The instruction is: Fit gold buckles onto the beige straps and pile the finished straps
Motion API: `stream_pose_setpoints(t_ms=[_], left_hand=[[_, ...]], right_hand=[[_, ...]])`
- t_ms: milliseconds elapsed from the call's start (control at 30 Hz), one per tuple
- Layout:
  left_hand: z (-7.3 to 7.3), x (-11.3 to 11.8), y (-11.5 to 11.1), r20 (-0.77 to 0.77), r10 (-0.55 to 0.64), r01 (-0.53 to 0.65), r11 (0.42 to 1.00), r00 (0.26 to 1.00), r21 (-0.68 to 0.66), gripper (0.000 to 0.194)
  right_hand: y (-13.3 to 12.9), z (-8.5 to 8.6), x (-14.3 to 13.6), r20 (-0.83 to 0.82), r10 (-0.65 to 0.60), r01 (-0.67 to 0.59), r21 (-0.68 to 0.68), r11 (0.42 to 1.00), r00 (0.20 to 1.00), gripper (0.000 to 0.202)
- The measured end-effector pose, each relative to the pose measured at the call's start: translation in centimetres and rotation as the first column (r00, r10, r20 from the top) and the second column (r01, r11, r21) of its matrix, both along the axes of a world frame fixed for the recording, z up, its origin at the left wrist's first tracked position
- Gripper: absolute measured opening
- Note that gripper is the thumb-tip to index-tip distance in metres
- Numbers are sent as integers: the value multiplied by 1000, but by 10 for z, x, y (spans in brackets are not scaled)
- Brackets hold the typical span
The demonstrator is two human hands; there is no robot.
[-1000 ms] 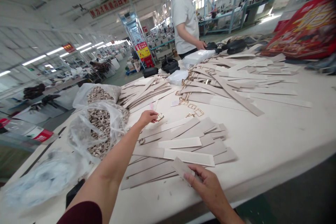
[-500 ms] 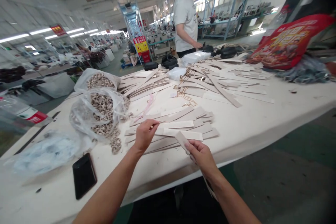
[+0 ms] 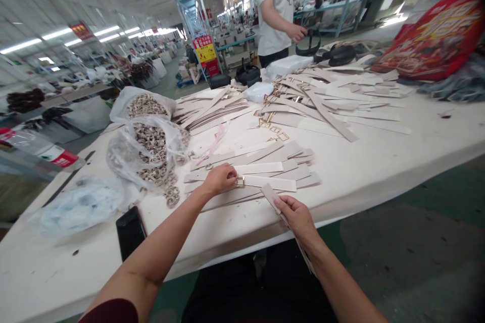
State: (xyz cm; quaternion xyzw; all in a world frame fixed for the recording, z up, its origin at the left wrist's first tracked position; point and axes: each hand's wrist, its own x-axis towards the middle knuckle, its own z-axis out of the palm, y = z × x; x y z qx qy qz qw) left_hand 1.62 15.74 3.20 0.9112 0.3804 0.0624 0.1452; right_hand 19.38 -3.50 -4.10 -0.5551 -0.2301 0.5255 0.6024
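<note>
A gold rectangular buckle is pinched between the fingertips of my left hand, just over the near pile of pale strips. My right hand grips a beige strap near its top end. The rest of that strap hangs down past the table edge, beside my right forearm. Behind the near strips, several loose gold buckles lie on the cloth. A small beige ring rests just behind my left hand.
Open plastic bags of beige rings stand at left, near a phone and a bottle. More straps and a red bag lie farther back. A person stands across the table.
A gold buckle now shows in my left hand. The view has tilted down. Across the table, the person's hand has lifted beside a black headset-like object.
</note>
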Motion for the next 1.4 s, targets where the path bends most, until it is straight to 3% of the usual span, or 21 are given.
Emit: stream_pose_setpoints(t_ms=[133,367,500,567,667,767,833,1033,1233,1400], left_hand=[[2,9,3,-36,9,-10,1000,999,-29,7],[4,0,-6,30,107,-101,981,994,-168,22],[16,-5,-17,94,111,-84,963,989,-256,24],[27,-7,-26,193,147,-49,898,970,-437,24],[46,-6,-44,308,244,52,701,919,-712,26],[60,0,-62,338,332,118,537,881,-835,28],[62,3,-68,339,389,132,471,857,-872,29],[43,1,-65,370,529,148,415,764,-898,26],[16,-3,-73,311,524,161,312,793,-936,26],[8,-11,-74,275,633,195,194,724,-961,26]], right_hand=[[0,-2,1,15,13,-14,21,1000,1000,40],[0,-5,1,34,19,-21,43,999,999,43],[-1,-2,3,70,27,-29,42,999,997,42],[-3,3,5,137,1,-11,79,997,991,39],[-5,17,5,332,-102,47,170,984,938,35],[-6,32,1,501,-108,7,200,980,859,32],[-9,39,-2,528,-53,-72,213,974,847,29],[-17,35,-5,466,-23,-114,265,957,885,27],[-10,39,-7,506,28,-170,237,957,862,28],[-14,40,1,578,-28,-85,169,982,815,29]])
